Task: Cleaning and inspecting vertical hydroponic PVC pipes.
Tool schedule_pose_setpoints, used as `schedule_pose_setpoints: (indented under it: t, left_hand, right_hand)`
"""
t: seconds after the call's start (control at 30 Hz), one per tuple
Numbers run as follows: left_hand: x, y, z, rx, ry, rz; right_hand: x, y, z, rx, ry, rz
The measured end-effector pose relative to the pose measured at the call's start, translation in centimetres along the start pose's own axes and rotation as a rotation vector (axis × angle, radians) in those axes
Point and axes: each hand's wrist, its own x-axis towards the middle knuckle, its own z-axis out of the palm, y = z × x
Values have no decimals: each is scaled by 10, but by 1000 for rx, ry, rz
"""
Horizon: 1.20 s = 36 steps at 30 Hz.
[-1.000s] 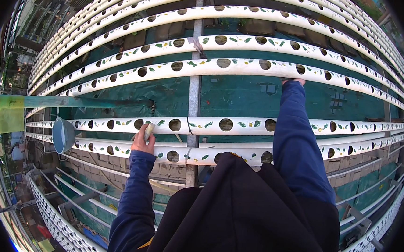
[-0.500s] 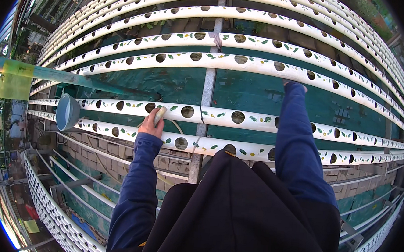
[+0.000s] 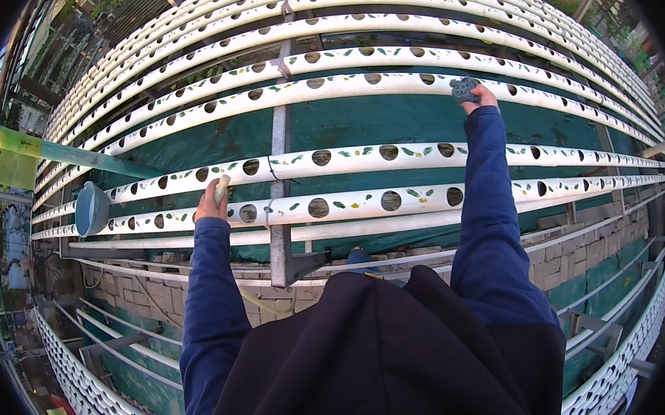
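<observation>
My right hand reaches far out to a white pipe with round holes. Its fingers are closed on a crumpled dark grey-blue cloth, which lies against the top of that pipe. Closer in on the left, my left hand is wrapped round a small pale oblong piece, whose kind I cannot make out. This hand is by the nearest holed pipe, just in front of the second holed pipe. Green and yellow marks run between the holes.
A blue-grey bucket sits at the left end of the two near pipes. A grey metal support crosses under the pipes. Dark green sheeting lies beneath them. A teal pole juts in from the left, beside a yellow sheet.
My right hand has risen from beyond the far pipe's near edge onto its top, and the cloth now shows. The whole view has shifted rightward along the pipes. My left hand keeps its pale piece.
</observation>
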Motion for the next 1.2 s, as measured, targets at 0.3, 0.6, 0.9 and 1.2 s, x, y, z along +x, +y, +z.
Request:
schedule_pose_setpoints:
  t: [0.3, 0.6, 0.9, 1.2]
  left_hand:
    - [-68, 199, 7, -183, -145, 22]
    - [-87, 340, 61, -378, -301, 96]
    - [-78, 414, 138, -278, -354, 123]
    - [-74, 422, 173, -86, -62, 143]
  right_hand:
    - [-86, -126, -103, 175, 67, -123]
    - [-135, -122, -104, 112, -17, -42]
    - [10, -87, -82, -670, -47, -370]
    - [77, 24, -15, -1805, -534, -1077]
